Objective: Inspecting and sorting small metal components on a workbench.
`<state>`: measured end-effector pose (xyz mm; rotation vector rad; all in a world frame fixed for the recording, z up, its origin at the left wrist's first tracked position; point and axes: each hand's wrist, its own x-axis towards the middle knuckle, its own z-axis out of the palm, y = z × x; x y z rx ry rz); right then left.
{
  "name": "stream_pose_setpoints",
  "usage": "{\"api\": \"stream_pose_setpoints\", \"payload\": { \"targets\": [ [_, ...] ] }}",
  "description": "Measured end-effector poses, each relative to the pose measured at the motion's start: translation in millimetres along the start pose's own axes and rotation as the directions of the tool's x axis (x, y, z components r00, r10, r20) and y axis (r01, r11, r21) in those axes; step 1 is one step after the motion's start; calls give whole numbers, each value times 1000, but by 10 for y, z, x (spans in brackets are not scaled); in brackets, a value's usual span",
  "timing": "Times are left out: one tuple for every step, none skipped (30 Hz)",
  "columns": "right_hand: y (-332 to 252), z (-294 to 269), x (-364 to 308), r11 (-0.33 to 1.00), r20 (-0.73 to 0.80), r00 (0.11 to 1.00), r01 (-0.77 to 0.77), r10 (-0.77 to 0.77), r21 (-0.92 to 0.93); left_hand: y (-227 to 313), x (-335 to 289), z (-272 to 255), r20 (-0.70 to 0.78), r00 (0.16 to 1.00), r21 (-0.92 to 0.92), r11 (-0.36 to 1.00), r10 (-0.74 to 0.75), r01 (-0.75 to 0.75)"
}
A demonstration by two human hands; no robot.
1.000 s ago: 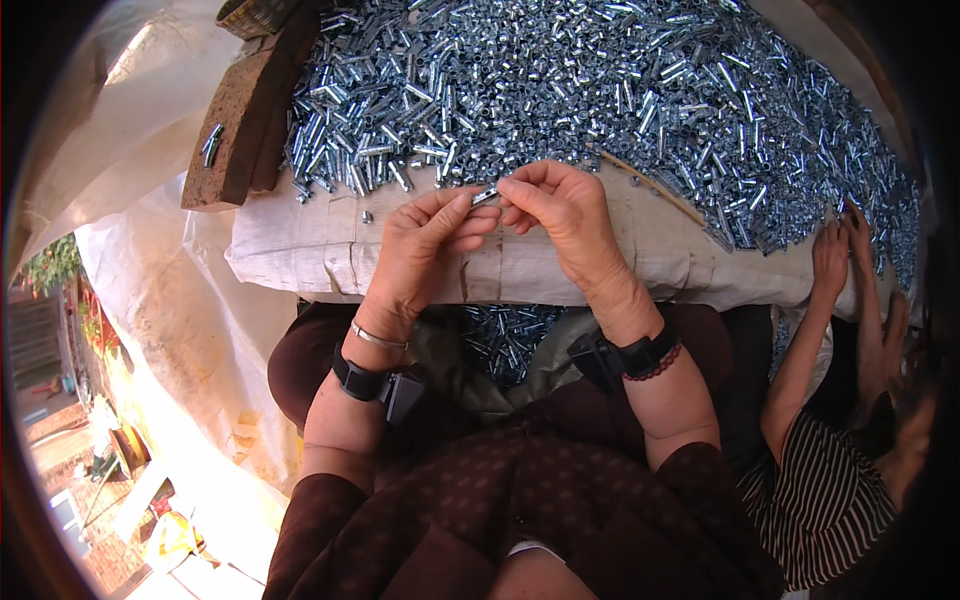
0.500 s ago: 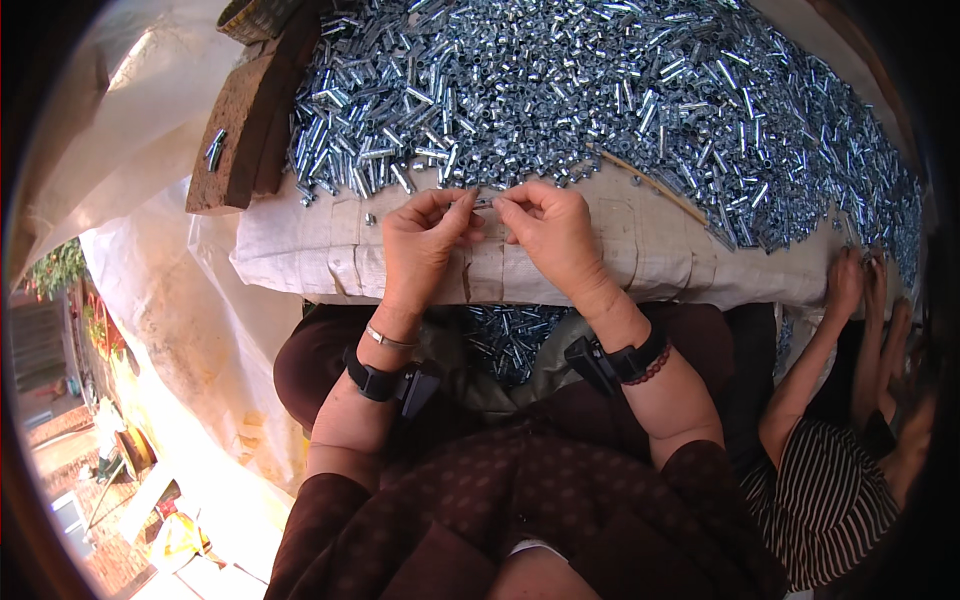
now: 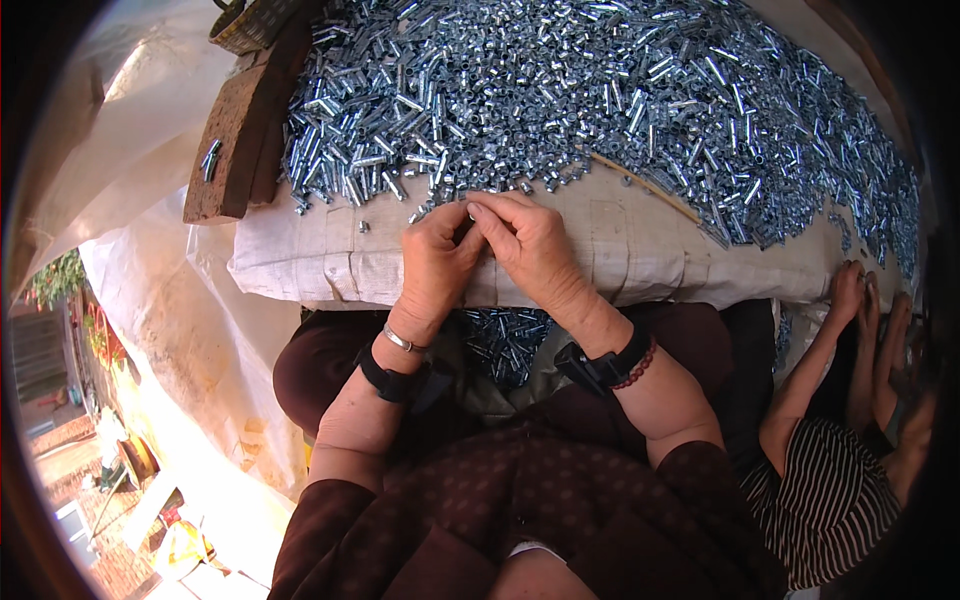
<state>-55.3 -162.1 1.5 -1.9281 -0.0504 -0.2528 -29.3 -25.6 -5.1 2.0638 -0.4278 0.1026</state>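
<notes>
My left hand [image 3: 437, 258] and my right hand [image 3: 528, 243] meet fingertip to fingertip over the front of the cloth-covered work surface [image 3: 360, 260]. Both are closed in a pinch. Whatever lies between the fingers is hidden, apart from a tiny glint at the tips. Just beyond my hands spreads a wide heap of small shiny metal tubes and short sleeves [image 3: 500, 110]. One loose short metal sleeve [image 3: 363, 227] rests on the cloth to the left of my left hand.
A thin wooden stick [image 3: 645, 183] lies along the heap's near edge. At left stands a brick [image 3: 228, 150] with metal tubes on it, below a woven basket [image 3: 245, 28]. More metal pieces [image 3: 505, 345] sit between my knees. Another person's hands [image 3: 848, 290] work at right.
My hands have come together, the right moving left and the left slightly right. The small metal piece that showed between my fingertips is now covered.
</notes>
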Motion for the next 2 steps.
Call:
{"api": "stream_pose_setpoints", "payload": {
  "targets": [
    [20,23,-11,1000,-13,1000,13,-13,9,-17,-3,10,-7,1000,16,1000,14,-14],
    [46,57,-21,1000,-27,999,25,-25,17,-11,-1,15,-6,1000,15,1000,16,-15]
  ]
}}
